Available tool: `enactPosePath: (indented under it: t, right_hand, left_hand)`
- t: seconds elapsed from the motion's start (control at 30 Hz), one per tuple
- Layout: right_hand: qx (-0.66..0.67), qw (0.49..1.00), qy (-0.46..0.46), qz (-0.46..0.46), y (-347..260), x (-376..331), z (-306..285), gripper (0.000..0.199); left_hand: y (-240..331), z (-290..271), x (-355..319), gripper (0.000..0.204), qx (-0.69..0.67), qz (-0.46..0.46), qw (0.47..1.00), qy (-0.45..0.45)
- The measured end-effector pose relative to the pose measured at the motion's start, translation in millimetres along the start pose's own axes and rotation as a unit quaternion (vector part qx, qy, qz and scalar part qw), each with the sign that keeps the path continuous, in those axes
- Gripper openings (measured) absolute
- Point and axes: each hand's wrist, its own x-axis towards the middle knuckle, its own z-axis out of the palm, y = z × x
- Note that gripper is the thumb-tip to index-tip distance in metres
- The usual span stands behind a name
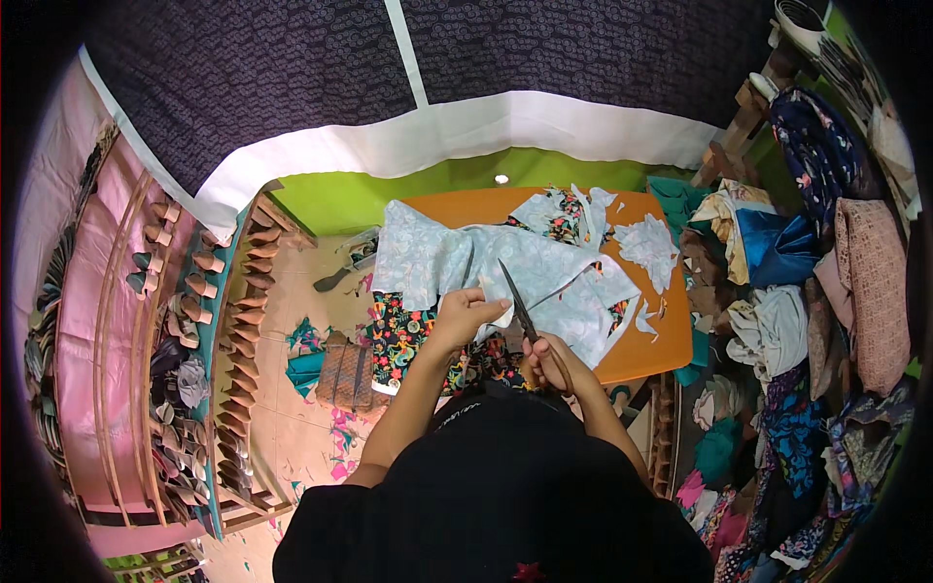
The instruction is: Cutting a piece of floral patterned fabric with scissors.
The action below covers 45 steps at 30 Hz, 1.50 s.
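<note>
My right hand (551, 361) is wrapped round the handles of long dark scissors (522, 309), whose blades point up and to the left over the cloth. Just left of the blades, my left hand (470, 316) pinches a small pale piece of fabric (502, 313) between thumb and fingers. Beneath both hands a large fabric (428, 249) is spread, pale on the upturned side, with a black floral print (396, 335) showing along its near left part. It drapes over the front of an orange table (656, 342).
Pale fabric scraps (649, 248) lie at the table's right. Heaped cloths (777, 335) crowd the right side. On the left stands a rack of wooden shoe lasts (243, 369); offcuts and a brown box (347, 374) lie on the floor. A dark curtain (544, 53) hangs at the back.
</note>
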Motion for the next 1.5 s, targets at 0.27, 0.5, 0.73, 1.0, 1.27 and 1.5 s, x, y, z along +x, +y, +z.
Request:
enactPosePath:
  t: [0.27,0.5,0.73,1.0,1.27,1.5]
  right_hand:
    - [-0.013,0.998,-0.021,0.063,-13.0,-1.9,-3.7,0.073]
    - [-0.076,0.997,0.001,0.009,-16.2,2.1,0.3,0.068]
    - [0.064,0.997,-0.026,0.044,6.5,2.5,4.9,0.053]
    - [0.164,0.984,-0.043,0.061,15.1,0.2,10.9,0.037]
    - [0.106,0.992,-0.045,0.055,11.8,-0.5,10.3,0.052]
    - [0.053,0.997,-0.012,0.054,1.7,-1.6,12.8,0.073]
  left_hand:
    - [-2.4,-0.7,-1.1,0.020,0.019,-0.013,1.000,-0.004]
    - [-7.4,-3.0,3.2,0.020,-0.021,0.014,1.000,-0.014]
    - [-14.9,0.9,7.6,0.013,-0.068,0.065,0.992,0.079]
    - [-13.1,5.5,4.3,0.015,-0.075,0.064,0.993,0.062]
    - [-20.6,1.6,6.9,0.016,-0.061,0.061,0.995,0.059]
    - [-15.5,7.5,2.6,0.018,-0.069,0.060,0.994,0.062]
